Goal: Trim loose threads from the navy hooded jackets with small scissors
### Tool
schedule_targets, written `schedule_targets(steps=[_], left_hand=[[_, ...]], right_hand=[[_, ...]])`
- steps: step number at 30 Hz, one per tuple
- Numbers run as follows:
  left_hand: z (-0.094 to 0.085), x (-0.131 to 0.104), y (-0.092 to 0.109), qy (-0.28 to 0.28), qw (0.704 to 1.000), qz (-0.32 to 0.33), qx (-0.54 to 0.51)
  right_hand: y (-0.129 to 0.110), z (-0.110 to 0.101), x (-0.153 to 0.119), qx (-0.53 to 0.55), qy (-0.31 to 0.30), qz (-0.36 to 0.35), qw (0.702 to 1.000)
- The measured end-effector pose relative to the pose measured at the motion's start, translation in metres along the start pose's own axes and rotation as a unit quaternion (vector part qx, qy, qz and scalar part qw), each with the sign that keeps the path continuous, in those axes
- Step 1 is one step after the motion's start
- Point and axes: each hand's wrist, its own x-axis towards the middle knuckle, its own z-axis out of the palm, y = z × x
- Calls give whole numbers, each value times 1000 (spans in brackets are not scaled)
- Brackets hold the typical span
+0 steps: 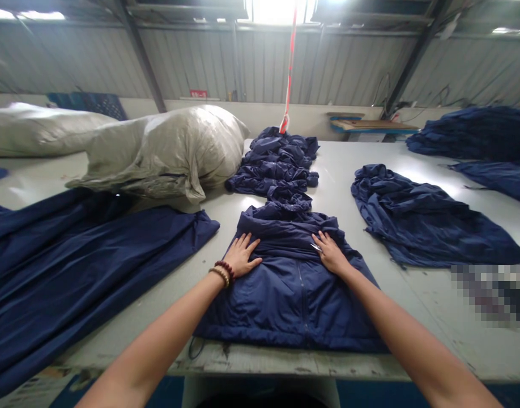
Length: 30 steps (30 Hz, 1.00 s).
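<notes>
On the tabletop (417,317) before me, the jacket (268,294) lies with its zip (303,289) upward: left grip (242,255) released, flat on it, fingers spread; right grip (331,254) also flat on it, though I cannot tell whether it clasps the shiny tip (315,247) beside its fingers. Risk, as I judge it: if that tip is sharp, sideways pressure could snag the jacket. Second: the cord (192,352) could catch on the tabletop edge if dragged.

Bright light (281,11) shines above a ribbed grey wall (192,62)
</notes>
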Motion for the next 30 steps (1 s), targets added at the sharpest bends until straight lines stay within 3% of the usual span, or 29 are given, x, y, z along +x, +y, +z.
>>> schedule_targets(steps=[2,4,8,12,15,18,21,26,30], left_hand=[[-5,-6,4,5,1000,2,-5],[-13,-22,9,27,1000,7,-9],[-25,-85,13,92,996,-18,6],[-38,-153,12,105,985,-118,74],[-52,-182,16,62,974,-197,98],[-64,-194,23,-32,956,-277,88],[-71,-197,27,-95,952,-289,44],[-67,-203,15,-59,960,-265,-74],[-65,-215,6,-24,920,-277,-277]], right_hand=[[1,-13,-3,14,1,-6,1000],[4,-30,-17,40,40,-16,998],[24,-56,-84,31,141,9,989],[47,-56,-166,-95,119,113,982],[46,-51,-205,-149,64,182,970],[32,-51,-220,-170,12,252,953],[18,-57,-222,-185,-39,329,925],[8,-67,-224,-176,-107,347,915],[9,-71,-233,-115,-117,371,914]])
